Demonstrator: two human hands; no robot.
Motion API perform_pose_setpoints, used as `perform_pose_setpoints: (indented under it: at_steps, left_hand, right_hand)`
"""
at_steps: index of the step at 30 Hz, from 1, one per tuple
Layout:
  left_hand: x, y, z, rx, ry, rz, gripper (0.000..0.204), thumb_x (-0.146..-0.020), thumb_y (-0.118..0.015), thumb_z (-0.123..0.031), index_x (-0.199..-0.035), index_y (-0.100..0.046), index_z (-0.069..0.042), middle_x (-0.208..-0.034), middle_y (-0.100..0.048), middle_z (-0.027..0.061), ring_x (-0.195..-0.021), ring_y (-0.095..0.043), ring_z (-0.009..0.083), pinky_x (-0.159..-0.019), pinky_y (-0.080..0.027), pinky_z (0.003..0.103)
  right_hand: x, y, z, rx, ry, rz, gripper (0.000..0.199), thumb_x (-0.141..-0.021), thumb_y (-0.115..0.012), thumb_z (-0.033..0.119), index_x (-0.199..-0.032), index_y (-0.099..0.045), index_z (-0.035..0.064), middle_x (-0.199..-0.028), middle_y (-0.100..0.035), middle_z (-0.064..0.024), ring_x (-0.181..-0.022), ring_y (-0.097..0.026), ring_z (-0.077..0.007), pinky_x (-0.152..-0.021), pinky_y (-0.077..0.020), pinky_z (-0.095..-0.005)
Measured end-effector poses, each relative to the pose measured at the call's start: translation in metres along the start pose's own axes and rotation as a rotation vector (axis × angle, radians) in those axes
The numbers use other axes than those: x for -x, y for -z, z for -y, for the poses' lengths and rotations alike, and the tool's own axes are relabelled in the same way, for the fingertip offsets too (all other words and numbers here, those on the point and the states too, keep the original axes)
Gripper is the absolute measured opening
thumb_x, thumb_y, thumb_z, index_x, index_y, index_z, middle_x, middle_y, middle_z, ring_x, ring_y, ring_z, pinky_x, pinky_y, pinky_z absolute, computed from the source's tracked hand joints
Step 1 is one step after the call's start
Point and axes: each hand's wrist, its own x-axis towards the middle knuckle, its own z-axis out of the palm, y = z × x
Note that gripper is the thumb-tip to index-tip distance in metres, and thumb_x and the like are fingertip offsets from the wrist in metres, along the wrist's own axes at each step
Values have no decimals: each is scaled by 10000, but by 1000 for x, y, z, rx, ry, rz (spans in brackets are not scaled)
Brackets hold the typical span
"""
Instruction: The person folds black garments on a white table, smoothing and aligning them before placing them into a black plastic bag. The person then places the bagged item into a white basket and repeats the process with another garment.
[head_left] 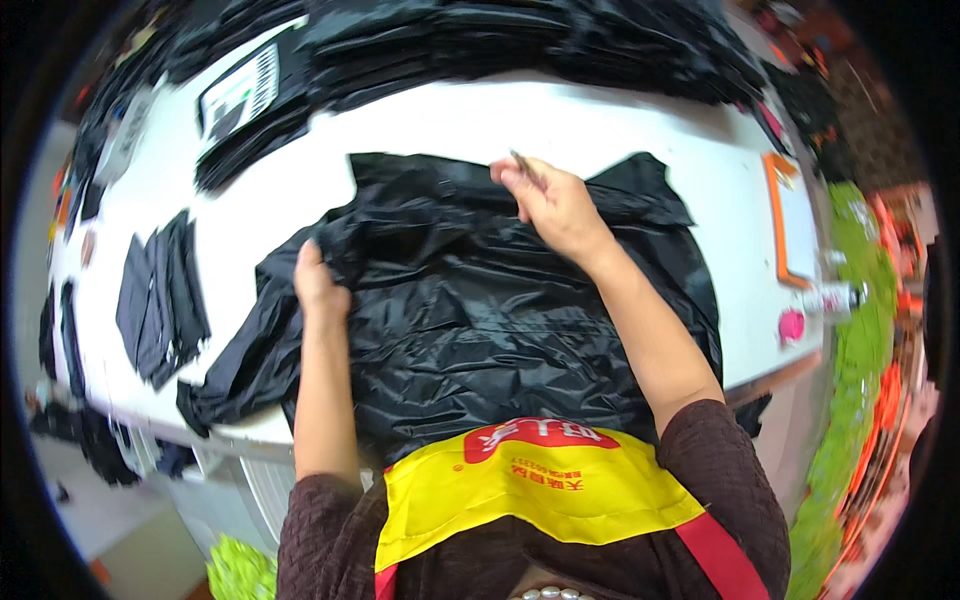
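Note:
A shiny black garment (470, 300) lies spread and wrinkled on the white table in front of me, its lower part reaching my apron. My left hand (322, 285) is closed on the garment's left side, thumb up, its other fingers partly hidden by the cloth. Over the garment's upper edge is my right hand (560, 210), closed around a small thin dark tool (522, 162) whose tip sticks out past the fingers. The tool's exact kind cannot be made out.
Stacks of folded black garments (420, 50) line the table's (430, 120) far side. Dark cloth pieces (163, 300) lie at left. On the right are an orange-edged board (790, 220), a bottle (832, 298) and a pink object (791, 325). Green cloth (862, 270) is piled beyond the table's right edge.

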Motion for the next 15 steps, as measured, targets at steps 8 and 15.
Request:
perform_pose_setpoints:
  at_steps: [8, 15]
  left_hand:
    - [-28, 30, -31, -374, -46, 227, 522, -938, -454, -433, -1160, -546, 31, -1131, -608, 158, -1103, -559, 289, -961, -419, 358]
    - [0, 59, -70, -2106, -472, 229, 961, -612, -705, -623, -1353, -402, -91, -1353, -431, 192, -1291, -340, 349, -1027, -239, 568]
  right_hand:
    - [183, 160, -95, 647, -333, -621, 457, -783, -688, 314, -1075, -614, -30, -1040, -634, -223, -954, -624, -308, -832, -479, -354]
    - [248, 137, -135, 461, -526, -219, 1255, -507, -856, 446, -1425, -149, -35, -1400, -283, -289, -1302, -330, -357, -1012, -373, -392]
